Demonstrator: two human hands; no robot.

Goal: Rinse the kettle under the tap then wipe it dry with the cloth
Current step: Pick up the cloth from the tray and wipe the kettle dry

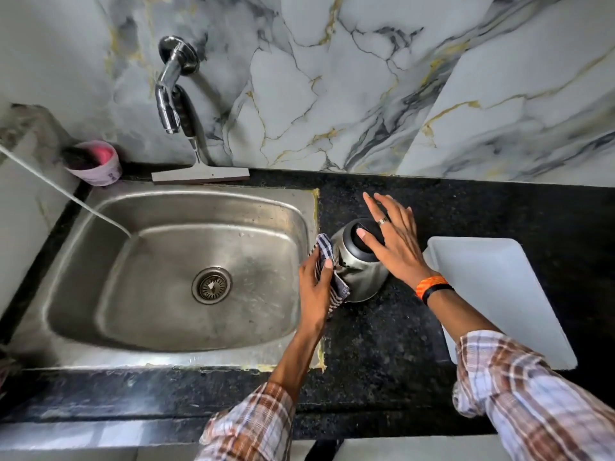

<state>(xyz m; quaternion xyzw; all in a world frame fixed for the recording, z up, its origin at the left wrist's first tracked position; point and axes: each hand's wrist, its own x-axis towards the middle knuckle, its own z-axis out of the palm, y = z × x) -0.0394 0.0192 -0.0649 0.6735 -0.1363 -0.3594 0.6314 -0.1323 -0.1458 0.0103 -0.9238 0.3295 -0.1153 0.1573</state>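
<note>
Big stainless-steel sink basin (100, 327) took up the left half: one bowl, rounded corners, dull scuffed metal, one round drain strainer (211, 285) at the middle. Black speckled stone countertop (382, 354) ran round it, w/ a grey-white marble-look wall (332, 78) veined in gold & dark grey behind. One white rectangular plastic tray (499, 294) w/ rounded corners lay flat on the counter to the right.

And there was the kettle: one small rounded stainless-steel kettle (361, 277) w/ a black lid, shiny body, standing on the counter just beside the sink's right edge, between the two hands. Right hand (396, 241) lay spread flat on the lid, fingers splayed wide, gripping nothing; one ring on a finger, orange & black bands at the wrist. Left hand (316, 287) was curled closed round one blue-and-white checked cloth (324, 251), soft woven stuff bunched up & pressed to the kettle's left side. Both sleeves plaid, brown & white.

Up on the wall, one chrome tap (169, 94), spout hanging down over the sink's back edge. One white-bladed squeegee (199, 174) w/ a dark handle leaned against the wall under it. One pink round plastic cup (96, 164) sat at the back-left corner, contents too blurred to tell. One thin white cord (66, 194) slanted into the basin.
</note>
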